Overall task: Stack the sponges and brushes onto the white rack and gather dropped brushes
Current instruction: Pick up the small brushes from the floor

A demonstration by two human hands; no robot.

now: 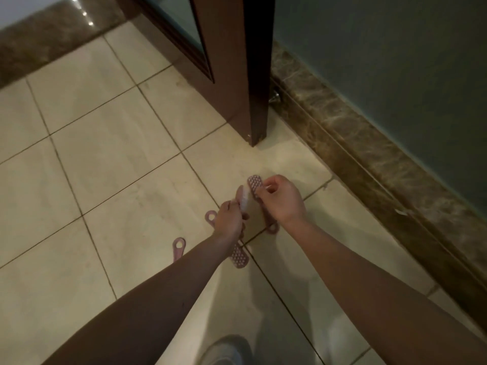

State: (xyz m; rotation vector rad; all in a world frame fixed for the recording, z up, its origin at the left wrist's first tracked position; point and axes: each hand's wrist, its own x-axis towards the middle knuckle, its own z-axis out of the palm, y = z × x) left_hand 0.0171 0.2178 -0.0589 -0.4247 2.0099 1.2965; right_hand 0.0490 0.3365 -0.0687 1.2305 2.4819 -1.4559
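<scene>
Several pink brushes with dotted heads and ring handles lie or are held low over the tiled floor. My right hand (282,200) grips one pink brush (255,184), its dotted head pointing away and its ring handle (273,228) showing below my wrist. My left hand (229,216) holds a pale whitish brush (243,196) that points up from its fingers. Under my left wrist a third brush (239,255) shows its dotted head, with a ring (211,216) sticking out to the left of the hand. Another ring handle (178,247) lies on the floor beside my left forearm. The white rack is out of view.
A dark brown door (245,83) stands open just beyond the hands, its bottom corner close to them. A brown marble skirting (369,143) runs along the green wall on the right. My grey shoe (226,350) is at the bottom edge. Beige floor tiles (105,154) spread to the left.
</scene>
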